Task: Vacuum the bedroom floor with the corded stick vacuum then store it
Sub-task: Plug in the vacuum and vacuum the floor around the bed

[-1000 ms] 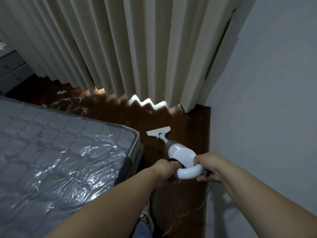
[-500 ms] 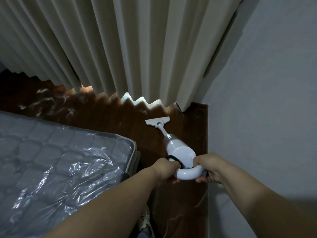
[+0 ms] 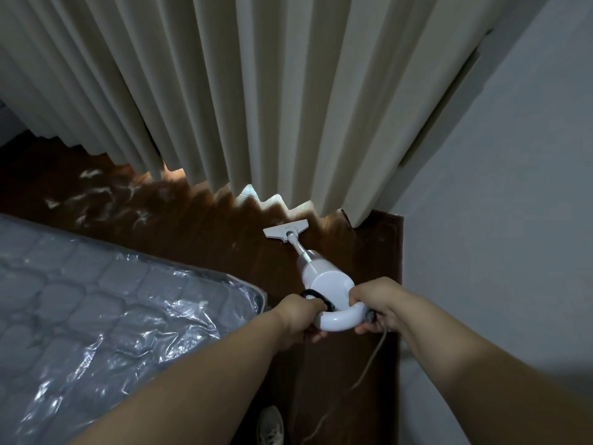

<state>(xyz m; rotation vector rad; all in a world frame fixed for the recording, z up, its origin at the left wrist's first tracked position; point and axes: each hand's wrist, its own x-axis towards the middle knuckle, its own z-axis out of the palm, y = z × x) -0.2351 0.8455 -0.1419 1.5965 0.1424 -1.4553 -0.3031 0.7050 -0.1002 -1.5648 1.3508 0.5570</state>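
Both hands — left hand (image 3: 300, 316), right hand (image 3: 373, 300) — grasp the vacuum (image 3: 324, 281) handle; its head (image 3: 285, 230) sits near the curtain (image 3: 256, 91) hem, between mattress (image 3: 128, 316) edge and wall (image 3: 497, 220).

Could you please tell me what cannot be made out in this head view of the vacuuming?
- Left hand and right hand cover both ends of the vacuum handle, hiding any switch.
- The cord leaves the bottom edge; its plug is unseen.
- The curtain hides the floor and wall behind it.
- The mattress hides the floor beneath it and is cut off at the left.
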